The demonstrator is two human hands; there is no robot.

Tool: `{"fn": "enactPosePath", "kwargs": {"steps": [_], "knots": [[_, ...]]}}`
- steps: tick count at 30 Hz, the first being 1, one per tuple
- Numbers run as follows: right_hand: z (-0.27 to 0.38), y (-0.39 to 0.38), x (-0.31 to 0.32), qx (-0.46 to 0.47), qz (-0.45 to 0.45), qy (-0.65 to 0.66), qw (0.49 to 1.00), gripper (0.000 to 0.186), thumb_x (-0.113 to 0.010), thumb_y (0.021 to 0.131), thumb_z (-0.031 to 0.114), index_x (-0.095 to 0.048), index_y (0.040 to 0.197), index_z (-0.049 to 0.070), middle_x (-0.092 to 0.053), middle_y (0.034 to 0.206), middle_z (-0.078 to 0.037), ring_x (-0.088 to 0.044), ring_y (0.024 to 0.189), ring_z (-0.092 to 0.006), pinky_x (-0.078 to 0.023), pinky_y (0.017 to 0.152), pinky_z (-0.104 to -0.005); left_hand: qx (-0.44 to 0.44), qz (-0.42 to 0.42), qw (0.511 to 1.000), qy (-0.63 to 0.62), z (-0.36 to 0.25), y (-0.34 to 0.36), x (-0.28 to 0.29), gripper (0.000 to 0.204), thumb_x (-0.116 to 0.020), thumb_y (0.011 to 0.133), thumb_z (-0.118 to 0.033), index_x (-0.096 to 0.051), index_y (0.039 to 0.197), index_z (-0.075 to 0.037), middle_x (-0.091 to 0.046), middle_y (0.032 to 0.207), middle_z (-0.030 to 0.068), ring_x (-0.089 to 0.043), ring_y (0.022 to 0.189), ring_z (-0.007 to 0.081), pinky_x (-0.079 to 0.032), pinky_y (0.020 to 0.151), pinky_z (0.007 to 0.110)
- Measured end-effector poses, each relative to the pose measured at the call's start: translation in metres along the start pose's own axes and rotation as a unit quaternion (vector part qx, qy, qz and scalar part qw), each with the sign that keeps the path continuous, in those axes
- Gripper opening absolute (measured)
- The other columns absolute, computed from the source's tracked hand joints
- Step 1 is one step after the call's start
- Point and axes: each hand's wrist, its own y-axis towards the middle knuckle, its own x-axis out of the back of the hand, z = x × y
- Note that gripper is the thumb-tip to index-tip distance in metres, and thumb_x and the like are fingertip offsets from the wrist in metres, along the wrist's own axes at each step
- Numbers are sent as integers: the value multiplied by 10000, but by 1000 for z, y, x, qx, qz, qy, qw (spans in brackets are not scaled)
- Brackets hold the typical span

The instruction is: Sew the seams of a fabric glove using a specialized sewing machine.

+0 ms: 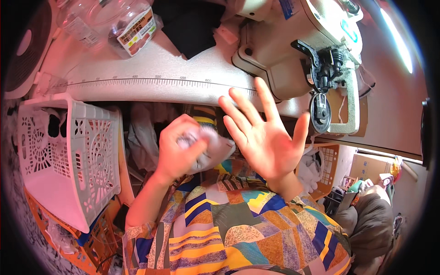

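Left hand: the left hand (174, 149) is raised in front of the body, its fingers curled in and its thumb pressing across a crumpled cloth piece (221, 153).
Cloth piece: pale pinkish-grey and blurred, it is gripped in the left hand, its loose end jutting toward the right hand (274, 149), above the lap and before the tabletop (192, 93).
Right hand: palm toward the viewer, fingers spread wide and holding nothing; the fingertips overlap the tabletop's front edge in view, and whether they touch it I cannot tell.
Machine: a cream sewing machine (277, 55) stands on the tabletop at the right, a dark round disc (320, 113) near the right thumb.
Tabletop: pale, with a printed ruler scale along its front; black fabric (192, 27) and a clear plastic container (133, 34) with a colourful label lie toward the back.
Left side: a white perforated basket (94, 160) sits tilted above an orange crate (98, 238).
Right side: whitish fabric (310, 170) is beside an orange basket (328, 167).
Clothing: a patchwork-patterned garment (247, 220) covers the person's body.
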Motion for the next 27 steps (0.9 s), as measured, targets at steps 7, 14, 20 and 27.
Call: {"fn": "enactPosePath", "kwargs": {"steps": [7, 14, 20, 27], "knots": [[5, -1, -24, -97, -78, 340, 932, 882, -560, 885, 543, -118, 1533, 139, 31, 1581, -212, 41, 1470, -349, -79, 1208, -451, -332, -42, 933, 134, -34, -17, -19, 235, -705, 639, -4, -538, 804, -9, -650, 915, 133, -644, 714, 263, -502, 576, 327], [0, -1, -26, -131, -78, 360, 920, 879, -542, 900, 542, -98, 1532, 121, 65, 1586, -183, 94, 1469, -323, -70, 1209, -449, -355, -104, 909, 190, -44, -19, -22, 339, -674, 692, 30, -602, 1020, -22, -643, 877, 97, -638, 689, 237, -483, 550, 302], [-4, 0, -20, -147, -67, 310, 937, 892, -531, 899, 568, -85, 1534, 127, 23, 1583, -196, 61, 1468, -345, -94, 1202, -457, -338, -70, 919, 189, -46, -18, -18, 341, -647, 720, 60, -595, 1047, -23, -637, 874, 108, -634, 698, 231, -486, 561, 302], [9, 4, 33, 38, 184, -726, 661, 692, -777, 753, 282, -494, 1308, -21, -499, 1304, -195, -515, 1195, -298, -420, 979, -373, 13, -114, 977, -180, -42, -12, 2, 226, -575, 841, 21, -473, 1041, -7, -621, 962, 150, -597, 883, 180, -472, 847, 309]]}}
